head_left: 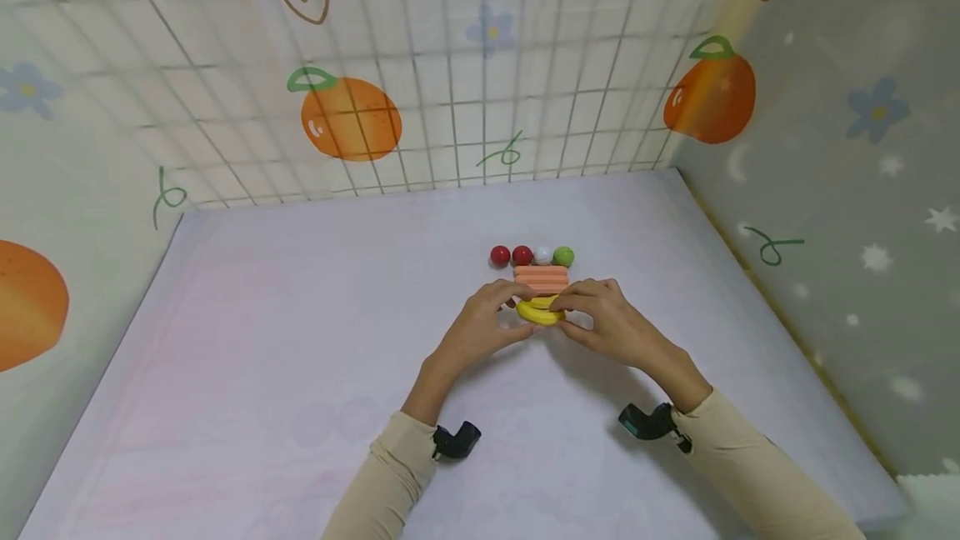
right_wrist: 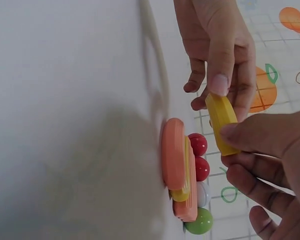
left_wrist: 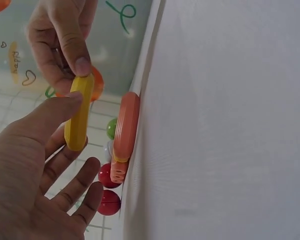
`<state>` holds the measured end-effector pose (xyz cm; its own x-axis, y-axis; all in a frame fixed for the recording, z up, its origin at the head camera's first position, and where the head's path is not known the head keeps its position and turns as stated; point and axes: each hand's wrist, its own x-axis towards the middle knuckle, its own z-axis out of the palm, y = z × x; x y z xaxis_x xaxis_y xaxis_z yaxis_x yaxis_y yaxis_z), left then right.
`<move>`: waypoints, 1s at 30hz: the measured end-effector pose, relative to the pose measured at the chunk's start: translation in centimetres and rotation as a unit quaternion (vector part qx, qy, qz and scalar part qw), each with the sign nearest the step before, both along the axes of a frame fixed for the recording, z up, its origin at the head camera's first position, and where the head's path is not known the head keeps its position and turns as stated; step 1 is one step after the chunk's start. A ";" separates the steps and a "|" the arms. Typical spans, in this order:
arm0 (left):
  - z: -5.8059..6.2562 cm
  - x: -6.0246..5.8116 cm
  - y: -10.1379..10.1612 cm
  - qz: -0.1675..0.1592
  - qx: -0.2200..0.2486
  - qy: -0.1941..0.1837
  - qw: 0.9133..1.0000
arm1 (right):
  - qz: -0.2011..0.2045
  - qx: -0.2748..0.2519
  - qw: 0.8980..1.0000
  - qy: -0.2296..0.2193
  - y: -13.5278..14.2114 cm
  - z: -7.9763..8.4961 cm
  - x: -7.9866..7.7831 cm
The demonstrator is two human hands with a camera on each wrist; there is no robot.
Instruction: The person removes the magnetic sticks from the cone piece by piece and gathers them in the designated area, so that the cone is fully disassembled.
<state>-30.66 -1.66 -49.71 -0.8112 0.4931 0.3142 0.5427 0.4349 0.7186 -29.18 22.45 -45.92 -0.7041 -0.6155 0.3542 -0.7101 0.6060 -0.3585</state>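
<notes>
Both hands hold a yellow toy banana [head_left: 538,317] between them, raised above the table. My left hand [head_left: 486,319] pinches one end with thumb and fingers; its other fingers spread loosely in the left wrist view. At the opposite end my right hand [head_left: 617,322] pinches it with its thumb on the near side. Just beyond the hands lies a salmon-coloured ribbed toy piece [head_left: 542,276]. In the right wrist view a rounded salmon piece [right_wrist: 173,155] stands in front, with another yellow piece [right_wrist: 180,194] partly hidden behind it.
A row of small balls lies behind the salmon pieces: two red ones, the outer red ball [head_left: 499,256] at left, a white ball [head_left: 542,256] and a green ball [head_left: 563,256]. Curtains with printed oranges and a wire grid [head_left: 450,107] border the pale table [head_left: 262,340].
</notes>
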 end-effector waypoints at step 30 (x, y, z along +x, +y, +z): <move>-1.6 -0.3 0.2 0.014 -0.041 0.016 0.999 | -0.005 0.020 1.000 -0.011 0.4 -2.2 -0.8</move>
